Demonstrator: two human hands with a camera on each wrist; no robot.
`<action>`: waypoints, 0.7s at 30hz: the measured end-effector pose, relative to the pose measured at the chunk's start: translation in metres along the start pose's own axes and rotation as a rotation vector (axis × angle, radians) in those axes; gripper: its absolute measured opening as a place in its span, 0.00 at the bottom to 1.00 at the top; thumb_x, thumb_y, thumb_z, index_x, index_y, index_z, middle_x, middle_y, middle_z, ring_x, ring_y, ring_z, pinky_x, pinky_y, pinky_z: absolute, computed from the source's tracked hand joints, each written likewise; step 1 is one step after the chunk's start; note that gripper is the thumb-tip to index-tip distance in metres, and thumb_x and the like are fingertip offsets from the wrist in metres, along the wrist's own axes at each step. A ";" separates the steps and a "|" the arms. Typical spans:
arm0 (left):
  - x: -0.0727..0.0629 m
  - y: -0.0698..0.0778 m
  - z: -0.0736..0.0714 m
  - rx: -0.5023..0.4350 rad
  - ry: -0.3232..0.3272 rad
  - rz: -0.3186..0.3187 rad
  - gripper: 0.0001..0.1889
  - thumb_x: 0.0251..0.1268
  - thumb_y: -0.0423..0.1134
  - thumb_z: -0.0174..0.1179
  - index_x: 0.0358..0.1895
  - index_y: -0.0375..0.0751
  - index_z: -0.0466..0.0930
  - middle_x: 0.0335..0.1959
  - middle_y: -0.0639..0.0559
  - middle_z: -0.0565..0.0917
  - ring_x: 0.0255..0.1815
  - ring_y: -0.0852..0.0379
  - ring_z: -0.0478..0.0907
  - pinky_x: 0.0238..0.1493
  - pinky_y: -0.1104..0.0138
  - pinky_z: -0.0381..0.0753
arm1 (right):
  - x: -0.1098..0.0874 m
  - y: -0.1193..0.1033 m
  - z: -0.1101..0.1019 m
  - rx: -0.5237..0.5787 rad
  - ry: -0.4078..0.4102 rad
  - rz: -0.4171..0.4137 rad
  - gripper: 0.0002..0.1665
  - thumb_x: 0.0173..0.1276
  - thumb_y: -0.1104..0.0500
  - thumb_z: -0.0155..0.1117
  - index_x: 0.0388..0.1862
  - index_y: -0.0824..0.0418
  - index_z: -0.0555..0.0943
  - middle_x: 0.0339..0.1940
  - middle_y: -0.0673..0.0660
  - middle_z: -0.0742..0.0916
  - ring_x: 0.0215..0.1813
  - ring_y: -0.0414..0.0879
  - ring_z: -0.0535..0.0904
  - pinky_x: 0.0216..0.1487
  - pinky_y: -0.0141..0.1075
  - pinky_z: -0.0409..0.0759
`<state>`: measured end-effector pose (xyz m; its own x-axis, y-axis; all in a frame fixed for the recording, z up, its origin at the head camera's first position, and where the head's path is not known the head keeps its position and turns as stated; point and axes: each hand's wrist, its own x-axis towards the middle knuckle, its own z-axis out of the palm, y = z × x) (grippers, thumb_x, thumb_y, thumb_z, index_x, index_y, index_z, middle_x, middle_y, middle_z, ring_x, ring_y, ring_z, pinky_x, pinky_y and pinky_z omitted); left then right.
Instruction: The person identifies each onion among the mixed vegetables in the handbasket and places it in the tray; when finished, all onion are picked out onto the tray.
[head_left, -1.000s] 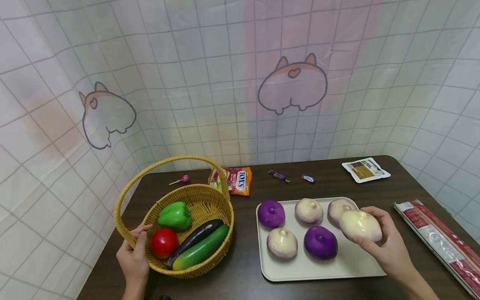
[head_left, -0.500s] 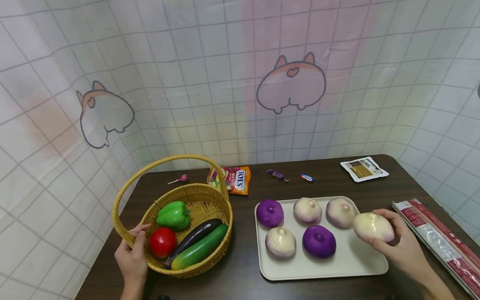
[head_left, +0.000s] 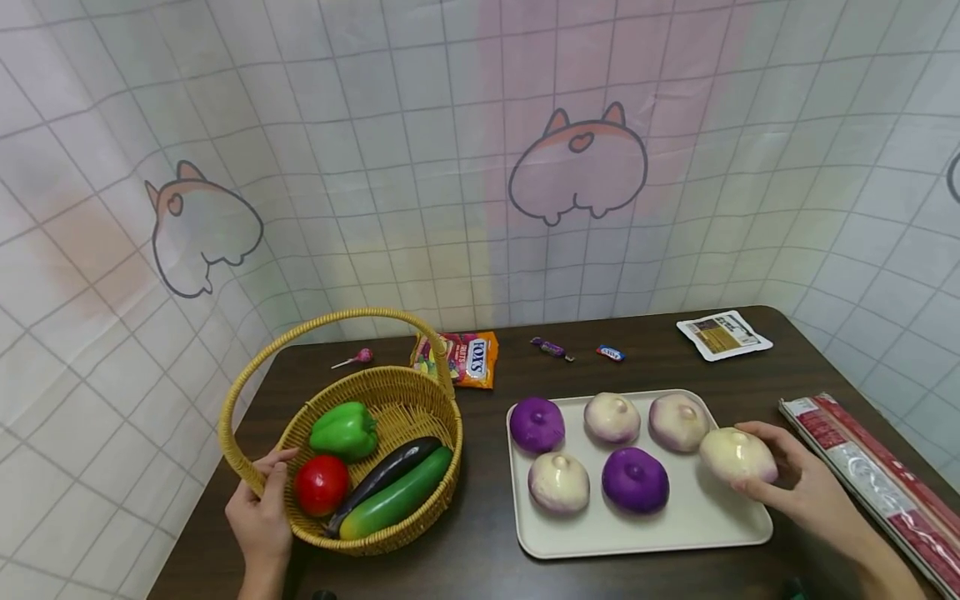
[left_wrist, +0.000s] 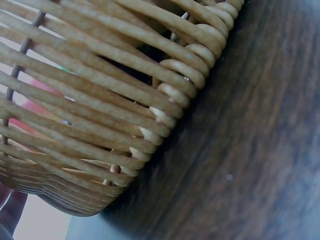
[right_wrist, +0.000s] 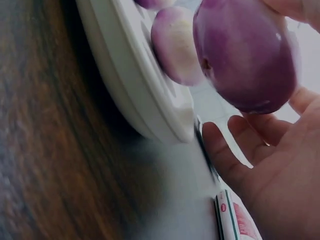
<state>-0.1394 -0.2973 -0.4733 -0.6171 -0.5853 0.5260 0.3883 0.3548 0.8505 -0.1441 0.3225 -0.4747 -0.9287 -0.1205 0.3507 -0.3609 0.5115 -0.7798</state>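
My right hand [head_left: 798, 479] holds a white-and-purple onion [head_left: 738, 456] between thumb and fingers at the right end of the cream tray [head_left: 600, 542]. In the right wrist view, that onion's purple underside [right_wrist: 245, 55] shows, with the palm [right_wrist: 280, 185] beside it. On the tray lie three more pale onions [head_left: 559, 483] and two deep purple ones [head_left: 636, 482]. My left hand [head_left: 262, 517] grips the left rim of the wicker basket [head_left: 405, 546] by the foot of its handle. Inside it are a green pepper [head_left: 343, 432], a tomato [head_left: 322, 485], an eggplant [head_left: 390, 475] and a green cucumber-like vegetable [head_left: 397, 496].
Behind the basket lie a lollipop [head_left: 363, 356] and a candy bag [head_left: 472, 358]. Two small wrapped candies [head_left: 551, 347] sit beyond the tray. A flat white packet [head_left: 723, 335] is at the back right. A long red-and-white package [head_left: 862, 475] lies along the right side.
My right hand has carried the onion rightward, away from the pale onion it overlapped, then slightly back left. The left hand keeps its place on the basket. The view has shifted slightly.
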 end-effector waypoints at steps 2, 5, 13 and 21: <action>-0.001 -0.001 0.000 -0.005 0.000 0.007 0.11 0.66 0.23 0.55 0.26 0.19 0.71 0.35 0.45 0.88 0.50 0.58 0.81 0.53 0.75 0.72 | 0.000 0.001 -0.001 0.004 -0.011 0.007 0.37 0.56 0.71 0.71 0.65 0.64 0.69 0.53 0.37 0.78 0.47 0.31 0.76 0.44 0.21 0.72; -0.001 -0.001 0.001 -0.011 0.001 0.018 0.11 0.66 0.23 0.55 0.26 0.18 0.71 0.35 0.46 0.88 0.50 0.59 0.81 0.53 0.76 0.72 | 0.000 0.001 -0.001 0.025 -0.036 0.017 0.35 0.58 0.71 0.69 0.65 0.64 0.68 0.54 0.39 0.78 0.48 0.31 0.76 0.44 0.22 0.73; 0.000 0.001 0.001 0.032 0.009 0.015 0.12 0.67 0.25 0.56 0.26 0.20 0.72 0.35 0.44 0.88 0.49 0.59 0.81 0.51 0.75 0.72 | 0.004 0.001 0.001 0.013 -0.102 0.051 0.34 0.59 0.66 0.70 0.64 0.62 0.69 0.54 0.41 0.78 0.49 0.33 0.76 0.45 0.23 0.73; 0.001 -0.001 0.001 0.043 0.000 0.004 0.12 0.68 0.25 0.55 0.26 0.20 0.72 0.36 0.40 0.88 0.49 0.58 0.82 0.51 0.75 0.72 | 0.000 0.006 0.001 -0.035 -0.141 0.039 0.36 0.55 0.64 0.74 0.63 0.57 0.71 0.55 0.39 0.79 0.50 0.32 0.75 0.45 0.22 0.71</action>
<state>-0.1408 -0.2973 -0.4736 -0.6158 -0.5834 0.5296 0.3611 0.3885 0.8477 -0.1467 0.3251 -0.4796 -0.9455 -0.2175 0.2422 -0.3236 0.5469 -0.7721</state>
